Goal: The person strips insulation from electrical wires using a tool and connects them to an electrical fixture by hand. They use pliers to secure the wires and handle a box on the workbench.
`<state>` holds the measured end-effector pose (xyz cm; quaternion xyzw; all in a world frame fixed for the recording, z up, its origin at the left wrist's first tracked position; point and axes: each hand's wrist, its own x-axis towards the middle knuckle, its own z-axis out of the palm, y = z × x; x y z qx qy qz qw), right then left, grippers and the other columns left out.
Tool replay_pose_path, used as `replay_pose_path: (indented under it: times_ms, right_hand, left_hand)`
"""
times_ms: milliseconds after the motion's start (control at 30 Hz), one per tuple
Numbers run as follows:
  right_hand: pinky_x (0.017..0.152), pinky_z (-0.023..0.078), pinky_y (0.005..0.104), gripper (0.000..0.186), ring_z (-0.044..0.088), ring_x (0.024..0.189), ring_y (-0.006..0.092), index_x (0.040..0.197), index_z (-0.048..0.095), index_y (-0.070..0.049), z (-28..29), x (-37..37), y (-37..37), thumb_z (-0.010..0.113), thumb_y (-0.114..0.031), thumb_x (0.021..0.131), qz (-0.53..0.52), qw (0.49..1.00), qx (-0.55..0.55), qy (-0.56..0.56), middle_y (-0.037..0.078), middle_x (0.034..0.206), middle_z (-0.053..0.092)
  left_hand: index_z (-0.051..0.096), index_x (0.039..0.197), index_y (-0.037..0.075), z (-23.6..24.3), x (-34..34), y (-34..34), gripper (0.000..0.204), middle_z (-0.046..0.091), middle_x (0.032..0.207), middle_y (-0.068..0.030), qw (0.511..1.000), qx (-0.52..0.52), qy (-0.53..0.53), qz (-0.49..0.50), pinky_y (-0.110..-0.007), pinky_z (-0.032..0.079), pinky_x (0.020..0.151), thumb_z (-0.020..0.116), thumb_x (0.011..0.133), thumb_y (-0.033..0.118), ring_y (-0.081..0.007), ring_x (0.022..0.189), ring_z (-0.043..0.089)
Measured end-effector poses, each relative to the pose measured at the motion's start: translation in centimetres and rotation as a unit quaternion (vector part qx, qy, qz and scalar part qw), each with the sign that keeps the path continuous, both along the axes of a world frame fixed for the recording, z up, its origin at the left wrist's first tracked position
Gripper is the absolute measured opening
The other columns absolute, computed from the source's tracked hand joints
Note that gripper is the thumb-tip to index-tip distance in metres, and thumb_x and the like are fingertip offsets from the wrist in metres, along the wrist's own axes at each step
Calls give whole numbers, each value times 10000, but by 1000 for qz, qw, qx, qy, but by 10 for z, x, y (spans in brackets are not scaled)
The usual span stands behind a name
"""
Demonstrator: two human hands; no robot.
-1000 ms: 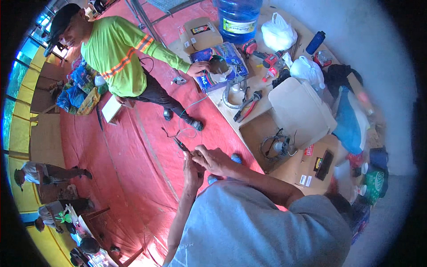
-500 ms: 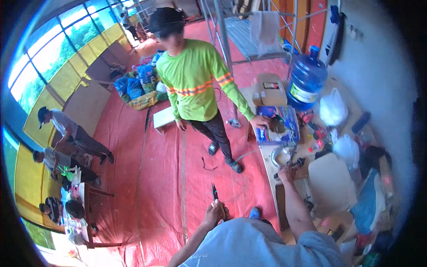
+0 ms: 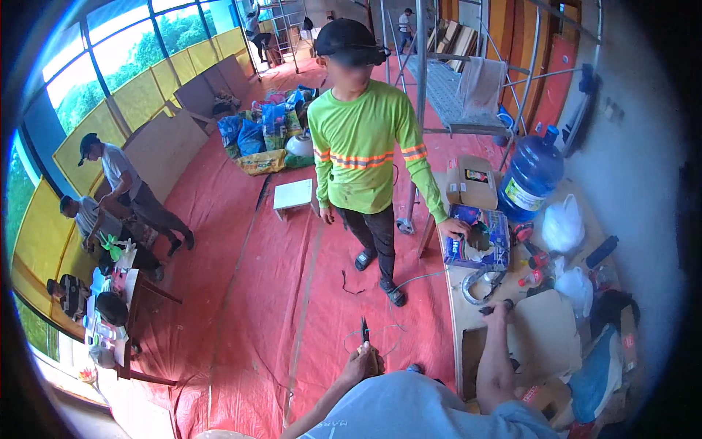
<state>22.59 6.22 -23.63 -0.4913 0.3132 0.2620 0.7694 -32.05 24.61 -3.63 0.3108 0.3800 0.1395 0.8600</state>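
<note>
Pointed tool (image 3: pixel 365 330) in left hand (image 3: pixel 363 363)

1. The wide fisheye view looks from head height, down past the wearer's grey shirt (image 3: pixel 409 410).
2. It faces forward along the red floor covering (image 3: pixel 234 307), with windows (image 3: pixel 73 102) left and a wall (image 3: pixel 636 168) right.
3. Left grip (image 3: pixel 360 365) and right grip (image 3: pixel 499 314) are near; the table (image 3: pixel 456 287) lies just beside, the scaffold (image 3: pixel 437 82) well apart.
4. Straight edges bow toward the rim.
</note>
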Motion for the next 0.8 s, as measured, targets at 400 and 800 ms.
replay_pose_path:
  times_ms: [400, 800]
  right_hand:
    - [1061, 455, 688, 232, 663, 1133, 412, 1125, 639, -50, 149, -123, -25, 627, -42, 893, 58, 949, 303, -67, 226, 1179, 655]
    - [847, 632, 517, 317, 731, 1020, 303, 1189, 593, -75, 164, -219, -69, 618, -33, 877, 151, 967, 190, -72, 126, 1113, 702]
  left_hand:
    - [583, 1027, 82, 4, -8, 22, 458, 656, 800, -119, 1000, -23, 20, 0, -459, 560, 598, 481, 1088, 525, -289, 676, 667]
    - [562, 1048, 69, 12, -6, 13, 456, 644, 824, -121, 997, -13, 11, -78, -458, 577, 624, 475, 1094, 514, -281, 674, 658]
